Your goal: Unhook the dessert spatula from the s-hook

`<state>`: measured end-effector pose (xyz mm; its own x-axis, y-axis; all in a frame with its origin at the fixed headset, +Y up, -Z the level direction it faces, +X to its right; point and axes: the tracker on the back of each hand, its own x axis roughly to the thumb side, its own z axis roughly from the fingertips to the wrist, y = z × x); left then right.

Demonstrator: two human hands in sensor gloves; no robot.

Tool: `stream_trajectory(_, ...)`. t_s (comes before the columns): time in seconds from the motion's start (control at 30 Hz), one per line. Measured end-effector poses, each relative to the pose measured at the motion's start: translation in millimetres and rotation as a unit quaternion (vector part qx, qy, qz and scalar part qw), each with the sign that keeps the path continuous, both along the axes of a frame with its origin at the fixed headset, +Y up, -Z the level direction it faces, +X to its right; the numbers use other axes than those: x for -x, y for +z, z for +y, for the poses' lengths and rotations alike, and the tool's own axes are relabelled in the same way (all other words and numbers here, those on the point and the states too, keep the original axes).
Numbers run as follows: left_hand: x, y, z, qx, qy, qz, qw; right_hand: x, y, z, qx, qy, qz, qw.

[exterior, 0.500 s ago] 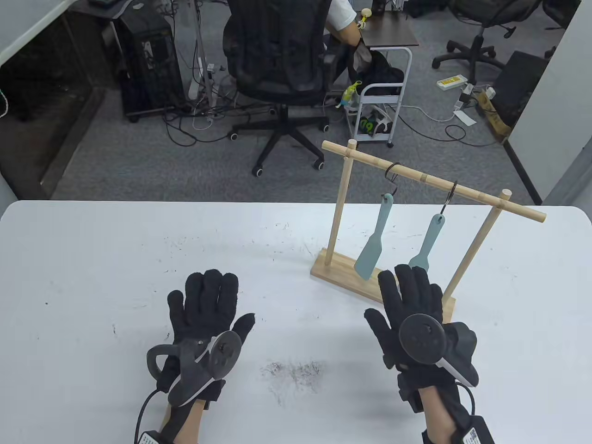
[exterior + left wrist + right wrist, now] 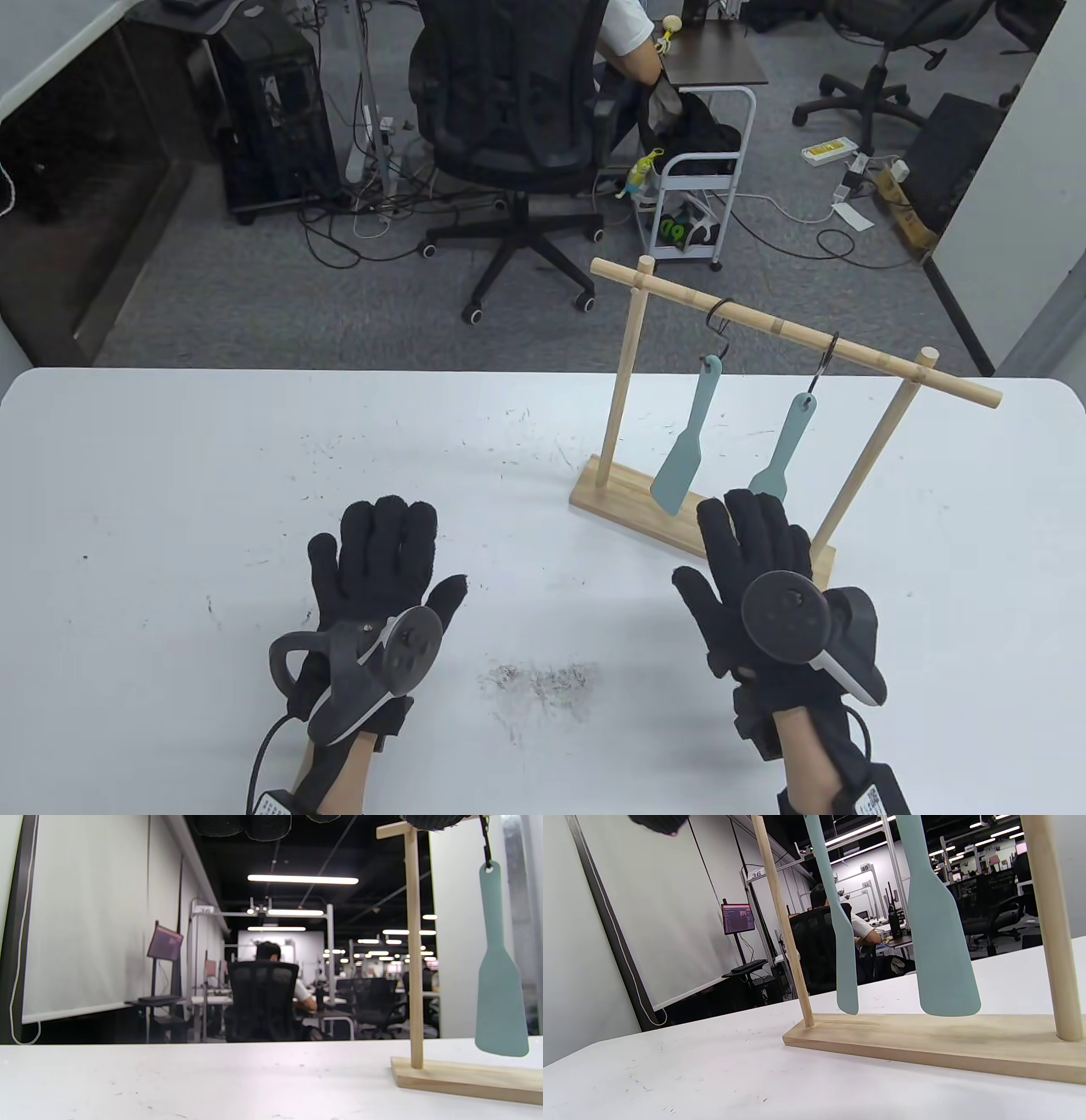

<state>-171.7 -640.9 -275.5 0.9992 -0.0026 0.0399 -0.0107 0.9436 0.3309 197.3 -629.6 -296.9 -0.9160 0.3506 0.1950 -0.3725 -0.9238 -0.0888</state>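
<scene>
**Both spatulas on their hooks, hands flat and empty**

Two teal dessert spatulas hang from a wooden rack on the right half of the table. Left spatula hangs blade down from a black s-hook looped over the rack's crossbar; blade tip sits just above the rack's base board. Right spatula hangs from a second s-hook further right on the same bar; its blade bottom is hidden behind the right hand's fingertips in the table view. Right wrist view shows both blades clear of the base, the right one broadside, the left one nearly edge-on. Left wrist view shows the left spatula with the hook through its handle hole, next to the rack's left post.

Right hand is near the front edge of the rack base, palm down, fingers extended and close together, thumb out to the left, holding nothing. Cannot tell if it touches the table or the base. Not touching either spatula as far as visible.

Left hand lies palm down well left of the rack, fingers spread flat, empty. Tracker on the back of each hand.

White table has dark scuffs, a smudge patch between the wrists. Beyond: person in an office chair, a white cart, floor cables.
</scene>
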Motion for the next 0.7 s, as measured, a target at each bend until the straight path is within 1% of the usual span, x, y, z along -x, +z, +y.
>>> stream_trajectory(0.2, -2.5, 0.7, 0.4, 0.001, -0.005, -0.004, 1.0, -11.5, 0.9, 6.0, -0.013, -0.032, -0.009, 0.999)
stream_trajectory(0.3, -3.1, 0.4, -0.1, 0.001, -0.004, -0.007, 1.0, -25.7, -1.6, 8.6, -0.021, -0.084, -0.025, 0.996)
stream_trajectory(0.37, -3.0, 0.3, -0.2, 0.003, -0.004, -0.007, 1.0, -38.8, -7.1, 8.0, -0.018, -0.133, -0.039, 0.99)
stream_trajectory(0.4, -2.6, 0.3, -0.1, 0.003, -0.005, -0.006, 1.0, -44.5, -11.2, 7.5, -0.016, -0.144, -0.05, 0.988)
stream_trajectory(0.47, -1.7, 0.6, 0.4, 0.003, -0.006, -0.005, 1.0, -55.1, -21.0, 7.0, -0.013, -0.14, -0.074, 0.987)
stream_trajectory(0.5, -0.5, 0.8, 1.0, 0.002, -0.003, -0.004, 1.0, -61.1, -27.6, 6.6, -0.001, -0.147, -0.081, 0.986)
stream_trajectory(0.57, 0.7, 1.2, 1.8, 0.001, 0.002, -0.004, 1.0, -68.0, -37.3, 5.3, 0.018, -0.187, -0.075, 0.979)
stream_trajectory(0.63, 1.4, 1.8, 2.7, -0.002, 0.004, -0.003, 1.0, -74.6, -50.7, 1.2, 0.038, -0.266, -0.063, 0.961)
stream_trajectory(0.7, 1.6, 2.0, 2.9, -0.003, 0.004, -0.002, 1.0, -78.9, -61.2, -2.8, 0.055, -0.312, -0.062, 0.946)
